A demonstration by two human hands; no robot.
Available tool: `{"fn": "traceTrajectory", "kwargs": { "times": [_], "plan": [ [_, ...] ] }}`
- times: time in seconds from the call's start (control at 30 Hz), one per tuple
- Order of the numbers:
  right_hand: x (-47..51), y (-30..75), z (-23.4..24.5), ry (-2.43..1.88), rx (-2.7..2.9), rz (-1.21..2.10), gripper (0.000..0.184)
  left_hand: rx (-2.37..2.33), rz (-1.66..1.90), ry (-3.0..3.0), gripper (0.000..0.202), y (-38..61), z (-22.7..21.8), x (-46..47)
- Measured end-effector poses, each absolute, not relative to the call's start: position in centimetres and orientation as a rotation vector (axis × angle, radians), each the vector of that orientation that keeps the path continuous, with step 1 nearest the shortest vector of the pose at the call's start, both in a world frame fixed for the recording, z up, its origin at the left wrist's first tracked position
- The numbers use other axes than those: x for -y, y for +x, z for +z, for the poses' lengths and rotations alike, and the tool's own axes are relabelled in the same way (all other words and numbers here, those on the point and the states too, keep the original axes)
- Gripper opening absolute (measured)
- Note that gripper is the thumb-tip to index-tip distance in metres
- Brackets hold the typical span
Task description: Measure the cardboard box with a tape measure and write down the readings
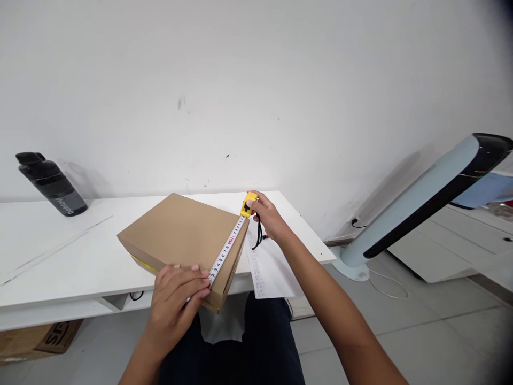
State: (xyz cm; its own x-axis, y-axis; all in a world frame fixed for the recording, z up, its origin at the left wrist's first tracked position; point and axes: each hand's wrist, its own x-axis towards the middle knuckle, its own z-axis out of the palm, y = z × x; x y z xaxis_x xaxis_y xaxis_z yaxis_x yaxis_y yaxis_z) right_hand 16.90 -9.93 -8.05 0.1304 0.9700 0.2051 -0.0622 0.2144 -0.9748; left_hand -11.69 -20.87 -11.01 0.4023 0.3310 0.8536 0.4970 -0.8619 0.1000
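Note:
A brown cardboard box (pixel 172 230) lies flat on the white table (pixel 44 262), its near corner jutting past the front edge. Across the box top, close to its right side, runs the pulled-out blade (pixel 226 250) of a tape measure (pixel 249 205) with a yellow case. My right hand (pixel 269 215) grips that case at the box's far right corner, thumb on its front, and a black wrist strap (pixel 258 235) dangles below. At the near edge, my left hand (pixel 176 297) pinches the blade's end against the box; its fingertips cover the tip.
A handwritten sheet of paper (pixel 274 275) hangs over the table's front edge, with a partly hidden pen (pixel 265 236) on it. Left stands a black bottle (pixel 54 184). A tower fan (pixel 420 206) and white cabinet (pixel 436 246) are right. Underneath sits a carton (pixel 44 339).

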Motion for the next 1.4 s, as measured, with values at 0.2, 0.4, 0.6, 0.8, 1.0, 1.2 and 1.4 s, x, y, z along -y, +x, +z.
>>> {"fn": "traceTrajectory", "kwargs": {
  "times": [0.2, 0.4, 0.6, 0.8, 1.0, 1.2, 1.4],
  "plan": [
    [9.9, 16.9, -8.1, -1.071, 1.152, 0.992, 0.043, 0.743, -1.457, -2.448, 0.015, -11.5, -11.1, 20.8],
    [10.3, 16.6, -7.7, -1.082, 1.142, 0.972, 0.045, 0.724, -1.506, -2.438, 0.01, -11.4, -11.1, 21.0],
    [10.8, 15.8, -7.8, -1.076, 1.092, 0.873, 0.051, 0.608, -1.472, -2.292, 0.027, -11.9, -10.9, 20.9],
    [11.9, 15.6, -6.7, -1.036, 1.067, 0.75, 0.04, 0.562, -1.337, -2.045, 0.04, -13.7, -9.1, 21.3],
    [20.8, 17.5, -7.0, -1.029, 1.085, 0.526, 0.052, 0.654, -1.236, -2.21, 0.02, -10.7, -7.2, 26.4],
    [30.2, 17.2, -13.6, -1.187, 0.94, 0.554, 0.052, 0.692, -1.587, -2.462, 0.004, -2.8, -11.8, 28.6],
    [34.5, 16.9, -20.2, -1.474, 0.63, 0.898, 0.045, 0.559, -1.566, -2.698, 0.004, 0.4, -18.4, 28.6]
  ]
}}
